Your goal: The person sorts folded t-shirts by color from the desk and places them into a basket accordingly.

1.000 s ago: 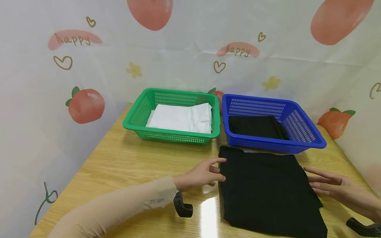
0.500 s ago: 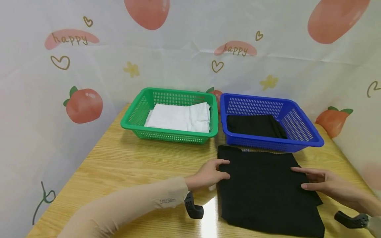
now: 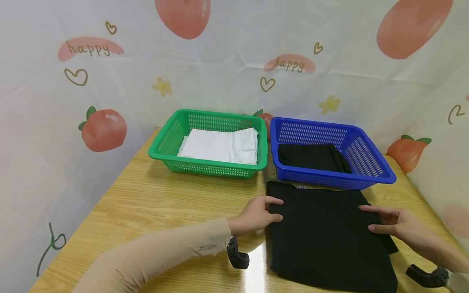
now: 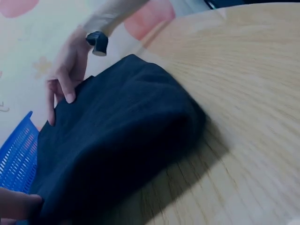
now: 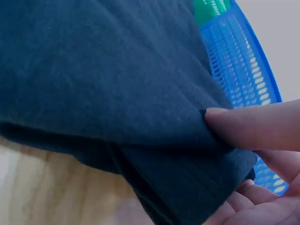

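Observation:
A black folded garment (image 3: 326,236) lies on the table in front of the blue basket, its layers showing at the right edge. My left hand (image 3: 254,213) grips its left edge, thumb and forefinger on top and the other fingers out of sight. In the left wrist view that side of the garment (image 4: 122,122) bulges up over a shadow on the wood. At the right edge my right hand (image 3: 399,224) pinches the cloth. The right wrist view has the thumb (image 5: 253,126) on top and the other fingers around the edge underneath.
Behind the garment stands the blue basket (image 3: 335,179) with folded black cloth (image 3: 311,156) inside. To its left is a green basket (image 3: 209,166) holding folded white cloth (image 3: 220,145). A printed curtain (image 3: 205,65) hangs behind the wooden table (image 3: 157,203).
Both hands have moved inward from beside the garment onto its left and right edges and taken hold of it. The baskets have stayed in place.

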A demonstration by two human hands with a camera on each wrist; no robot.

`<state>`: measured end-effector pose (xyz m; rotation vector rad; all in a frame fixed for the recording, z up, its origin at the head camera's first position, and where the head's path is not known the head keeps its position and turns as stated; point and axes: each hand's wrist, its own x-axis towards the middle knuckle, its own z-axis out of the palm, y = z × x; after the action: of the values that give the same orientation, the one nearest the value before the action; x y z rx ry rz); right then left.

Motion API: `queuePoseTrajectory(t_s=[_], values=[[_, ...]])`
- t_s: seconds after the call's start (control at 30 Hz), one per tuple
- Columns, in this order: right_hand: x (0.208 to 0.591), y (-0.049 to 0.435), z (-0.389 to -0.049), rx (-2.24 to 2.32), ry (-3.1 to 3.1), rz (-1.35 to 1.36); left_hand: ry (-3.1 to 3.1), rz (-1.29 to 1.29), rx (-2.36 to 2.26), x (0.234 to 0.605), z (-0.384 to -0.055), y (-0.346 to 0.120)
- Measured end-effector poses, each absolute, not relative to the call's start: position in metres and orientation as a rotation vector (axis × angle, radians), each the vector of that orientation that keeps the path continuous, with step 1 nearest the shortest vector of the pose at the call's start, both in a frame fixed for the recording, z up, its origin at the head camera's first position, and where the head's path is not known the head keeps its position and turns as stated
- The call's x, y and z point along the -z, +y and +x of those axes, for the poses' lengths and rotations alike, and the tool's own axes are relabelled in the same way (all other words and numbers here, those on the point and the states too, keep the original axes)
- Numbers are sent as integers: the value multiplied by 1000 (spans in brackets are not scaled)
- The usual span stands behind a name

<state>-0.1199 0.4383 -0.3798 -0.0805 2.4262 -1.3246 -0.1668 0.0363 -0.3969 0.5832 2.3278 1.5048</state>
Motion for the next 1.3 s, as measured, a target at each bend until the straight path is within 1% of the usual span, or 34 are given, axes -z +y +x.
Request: queuePoseTrajectory(t_s=[0.2,0.43,0.63,0.9,1.0,1.13,1.23,1.3], values=[[374,435,-116,1291,2575,-112,2386,754,-1453,390,-162,31],[365,435,-113,1251,2629,-112,2335,800,-1526,377,-157,17],[347,431,-109,1199,2688,-87,2283,839,-1604,364,-154,5],[324,438,-108,1211,2701,-77,2184,928,-1744,343,-163,-2],[317,440,-110,1292,2735,-122,2167,968,-1795,334,-167,-3],[309,439,-115,1619,2682,-283,2172,1010,-1850,322,-175,-3],[300,437,-125,1833,2568,-340,2156,1016,-1878,314,-188,0],[293,435,-133,1896,2540,-333,2146,1019,-1887,309,-200,3]])
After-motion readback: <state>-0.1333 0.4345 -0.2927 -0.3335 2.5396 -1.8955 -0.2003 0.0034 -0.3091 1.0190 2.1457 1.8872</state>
